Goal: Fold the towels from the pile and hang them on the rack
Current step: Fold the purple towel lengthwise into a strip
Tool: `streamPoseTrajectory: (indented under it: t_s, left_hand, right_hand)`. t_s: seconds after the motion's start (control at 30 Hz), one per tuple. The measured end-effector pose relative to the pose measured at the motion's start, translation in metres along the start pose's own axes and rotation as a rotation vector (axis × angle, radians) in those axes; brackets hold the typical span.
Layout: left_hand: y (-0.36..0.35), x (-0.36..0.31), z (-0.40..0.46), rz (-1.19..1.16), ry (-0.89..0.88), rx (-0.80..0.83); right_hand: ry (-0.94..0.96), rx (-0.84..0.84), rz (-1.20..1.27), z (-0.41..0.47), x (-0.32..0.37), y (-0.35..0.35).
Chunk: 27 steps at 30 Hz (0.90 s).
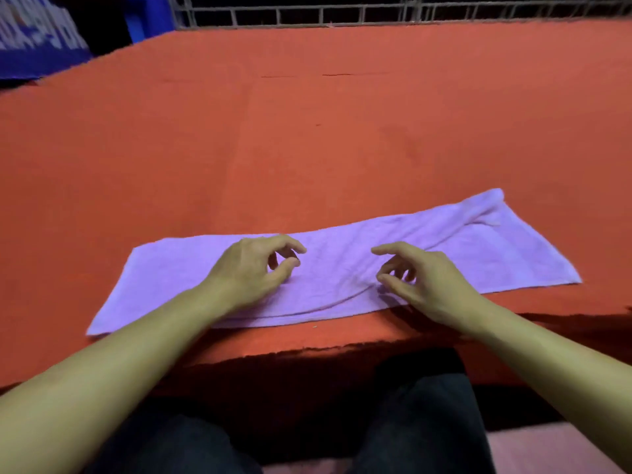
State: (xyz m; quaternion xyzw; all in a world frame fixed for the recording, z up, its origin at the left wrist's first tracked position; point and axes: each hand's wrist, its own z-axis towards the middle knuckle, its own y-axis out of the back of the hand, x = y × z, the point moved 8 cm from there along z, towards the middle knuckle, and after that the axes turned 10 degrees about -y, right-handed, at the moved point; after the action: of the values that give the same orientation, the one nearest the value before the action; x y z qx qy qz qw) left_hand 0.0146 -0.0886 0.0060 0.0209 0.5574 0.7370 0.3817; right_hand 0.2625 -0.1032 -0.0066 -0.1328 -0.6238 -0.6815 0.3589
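One lilac towel lies on the red table cover, folded lengthwise into a long strip that runs from near left to farther right, close to the near edge of the table. Its far right corner is turned up in a small roll, and a curved crease or layer edge sweeps along its near side.

Both hands are over the middle of the strip. The left hand has its fingers loosely curled, thumb and forefinger near each other — whether they pinch any cloth I cannot tell; the heel of the hand appears to rest on the towel. The right hand is likewise loosely curled with the forefinger stretched toward the left, fingertips at or just above the cloth, and it holds nothing that can be seen. The two hands are apart, with bare towel between them.

Around the towel the table cover is flat, with faint seams across its far part. Beyond the far edge stands a pale metal grid rack against a dark background. At far left is a blue banner with white lettering — too blurred to read. Below the near table edge are the person's dark trousers and a strip of pinkish floor.
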Motion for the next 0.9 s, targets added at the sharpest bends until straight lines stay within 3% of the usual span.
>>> streamPoseTrajectory:
  t_s: [0.2, 0.43, 0.53, 0.77, 0.9]
  left_hand:
    - [-0.079, -0.075, 0.093, -0.209, -0.11, 0.07]
    - [-0.145, -0.129, 0.178, -0.228, -0.118, 0.128]
    - [-0.165, -0.135, 0.2, -0.234, -0.076, 0.136]
    - [-0.184, -0.121, 0.208, -0.273, 0.054, 0.124]
    - [-0.187, -0.118, 0.204, -0.274, 0.098, 0.124]
  right_hand:
    - [-0.236, -0.168, 0.037, -0.01, -0.09, 0.075]
    - [-0.514, -0.388, -0.093, 0.012, -0.184, 0.153]
    - [-0.499, -0.407, -0.154, 0.03, -0.205, 0.166]
    - [-0.361, -0.175, -0.343, 0.059, -0.22, 0.151]
    - [-0.328, -0.2, -0.338, 0.064, -0.221, 0.15]
